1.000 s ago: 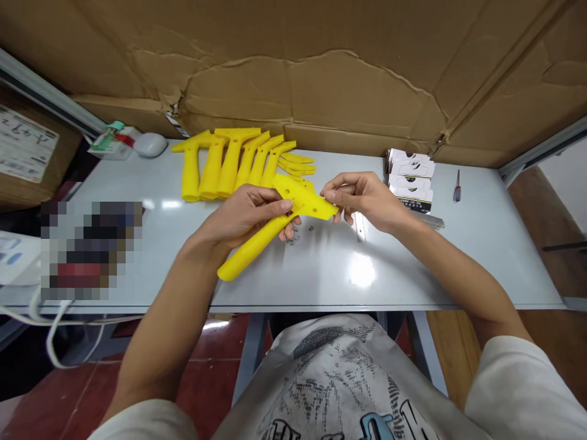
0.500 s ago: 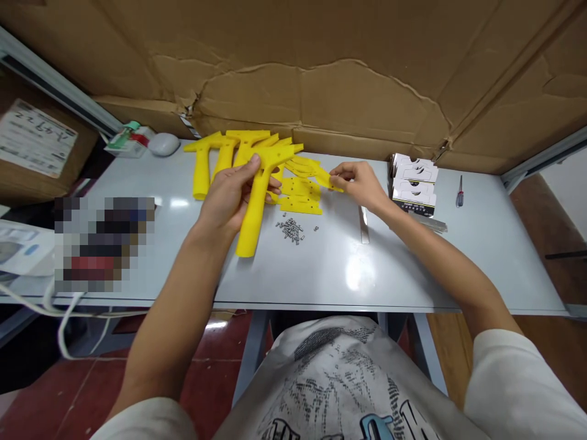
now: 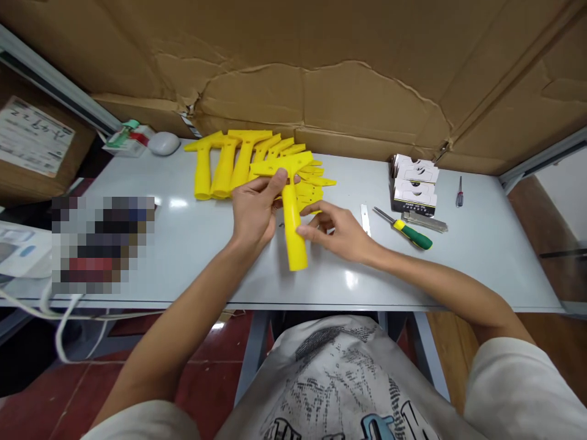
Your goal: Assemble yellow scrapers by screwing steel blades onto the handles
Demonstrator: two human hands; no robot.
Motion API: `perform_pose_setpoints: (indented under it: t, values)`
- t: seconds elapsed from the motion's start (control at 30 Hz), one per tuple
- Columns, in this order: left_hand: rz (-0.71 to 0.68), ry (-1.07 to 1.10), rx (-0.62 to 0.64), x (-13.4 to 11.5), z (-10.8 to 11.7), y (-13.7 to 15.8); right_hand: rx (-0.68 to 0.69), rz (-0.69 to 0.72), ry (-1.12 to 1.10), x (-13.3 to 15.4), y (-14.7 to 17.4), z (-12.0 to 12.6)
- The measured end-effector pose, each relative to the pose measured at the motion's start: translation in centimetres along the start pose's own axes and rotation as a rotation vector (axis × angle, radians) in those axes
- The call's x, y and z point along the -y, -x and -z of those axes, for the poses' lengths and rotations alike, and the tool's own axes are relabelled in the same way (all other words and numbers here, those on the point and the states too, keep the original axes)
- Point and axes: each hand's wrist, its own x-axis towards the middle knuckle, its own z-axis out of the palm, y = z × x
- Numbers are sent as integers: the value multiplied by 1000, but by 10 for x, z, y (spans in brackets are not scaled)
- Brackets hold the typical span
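My left hand [image 3: 257, 211] grips a yellow plastic T-shaped scraper handle [image 3: 296, 250] just under its crosspiece, thumb on top. The crosspiece points away from me and the round grip slants down toward me. My right hand [image 3: 342, 231] is at the right side of that grip, its thumb on the grip and its fingers curled. Behind the hands lie flat yellow plates [image 3: 310, 190], partly covered. Similar yellow handles [image 3: 202, 174] lie in a row at the back left. The small metal screws are almost wholly hidden behind the hands and handle.
Right of my right hand lie a metal blade [image 3: 365, 214], a green and yellow screwdriver [image 3: 413, 234] and a stack of blades [image 3: 426, 222]. White boxes [image 3: 415, 183] and a small screwdriver [image 3: 460, 197] are farther off. A computer mouse [image 3: 164, 143] sits back left, before a cardboard wall [image 3: 321, 110].
The handle has shifted right and turned more upright in my left hand. My right hand has left the yellow plates and come down to the grip, uncovering the green screwdriver.
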Motion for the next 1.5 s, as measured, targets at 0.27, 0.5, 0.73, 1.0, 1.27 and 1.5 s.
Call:
perform_pose_setpoints:
  t: [0.27,0.5,0.73,1.0,1.27,1.5]
  values:
    - [-19,-173,134,-6,-10,19,-12,-67,-143,2,25,-5]
    - [-199,-542,300,-9,34,48,-199,-44,-319,-5,63,56]
    - [-495,-987,281,36,86,59,-403,-133,-291,-29,137,107]
    - [-545,-1084,357,50,74,59,-367,-198,-420,-46,154,93]
    - [-680,-985,265,38,69,71,-309,-76,-369,-57,156,72]
    - [-146,-397,477,17,6,144,-180,117,72,-22,120,2]
